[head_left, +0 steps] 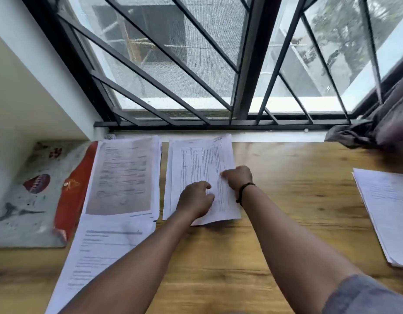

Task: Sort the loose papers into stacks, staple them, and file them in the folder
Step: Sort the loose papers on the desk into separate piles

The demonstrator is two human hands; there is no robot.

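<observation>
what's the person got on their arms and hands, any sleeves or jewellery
Both forearms are bare. The right hand has a thin black band around its wrist, and a grey-blue sleeve shows on the upper right arm. The left hand wears nothing visible: no gloves, no rings that can be made out.

Bright window (pixel 196 64) daylight (soft motion blur)

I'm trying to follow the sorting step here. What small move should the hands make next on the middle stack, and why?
Probably square up the middle stack: its top sheet lies skewed, the near corner jutting past the sheets below. Both hands are already on it, the left hand near the bottom edge and the right hand at the right edge, so nudging the edges flush looks like the natural move before stapling.
</observation>
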